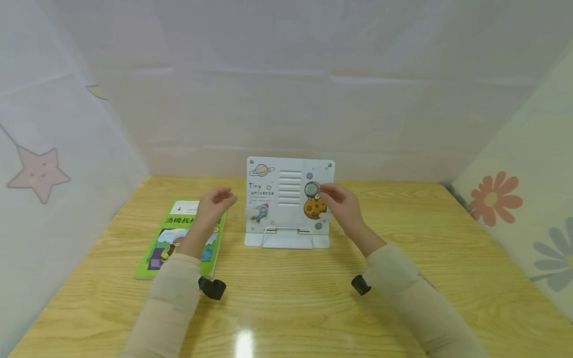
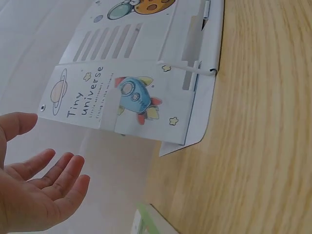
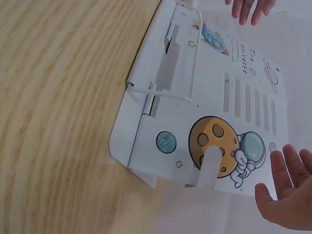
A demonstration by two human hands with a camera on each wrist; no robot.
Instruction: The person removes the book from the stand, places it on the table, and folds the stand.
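A white folding book stand point(image 1: 288, 217) with "Tiny universe" lettering, a rocket and an astronaut printed on it stands upright on the wooden table. My left hand point(image 1: 211, 211) is raised off its left edge, fingers loosely bent and apart from the panel in the left wrist view. On the other side, my right hand point(image 1: 344, 206) overlaps the right edge in the head view; the right wrist view shows its spread fingers point(image 3: 282, 170) beside the astronaut print, holding nothing. A white wire holder point(image 3: 194, 63) crosses the stand's lower front. Neither palm holds anything.
A green-covered book point(image 1: 160, 248) lies flat left of the stand, partly hidden under my left forearm. The wooden table point(image 1: 286, 298) meets a pale cloth backdrop point(image 1: 286, 114) behind. Black wrist cameras point(image 1: 212, 288) hang at both cuffs.
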